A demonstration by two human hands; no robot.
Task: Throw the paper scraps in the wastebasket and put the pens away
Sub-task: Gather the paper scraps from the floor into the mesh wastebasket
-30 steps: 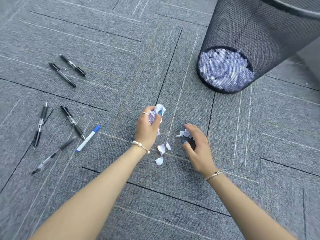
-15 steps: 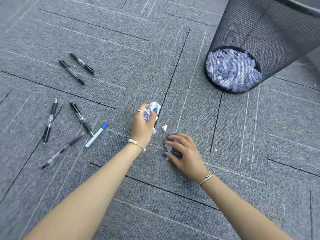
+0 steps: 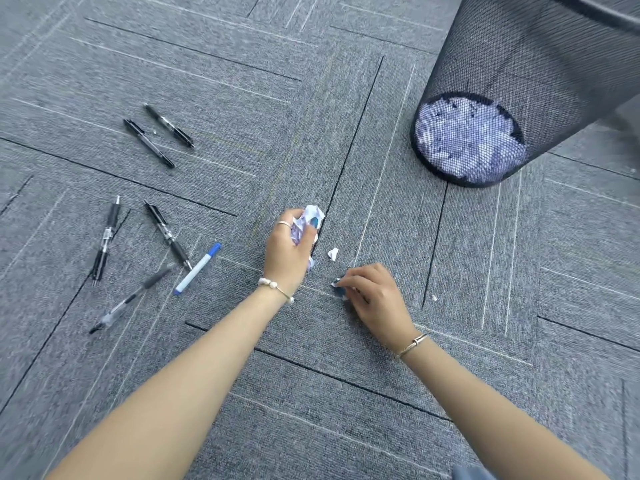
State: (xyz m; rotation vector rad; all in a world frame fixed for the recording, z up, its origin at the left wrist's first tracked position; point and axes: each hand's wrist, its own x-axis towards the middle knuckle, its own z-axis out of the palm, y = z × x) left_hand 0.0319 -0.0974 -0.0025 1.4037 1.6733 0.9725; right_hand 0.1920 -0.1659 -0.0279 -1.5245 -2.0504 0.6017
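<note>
The wastebasket [image 3: 540, 98] stands at upper right, scraps inside. Six pens [image 3: 166, 233] lie untouched on the floor at left. My left hand [image 3: 289, 249] clutches a wad of paper scraps [image 3: 308, 221]. My right hand [image 3: 375, 299] has now pinched up the lower scraps; one scrap [image 3: 333, 253] remains.

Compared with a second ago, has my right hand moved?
Yes. The right hand has shifted left, away from the dark carpet seam below the wastebasket, toward the left hand, and pinches a paper scrap.
</note>
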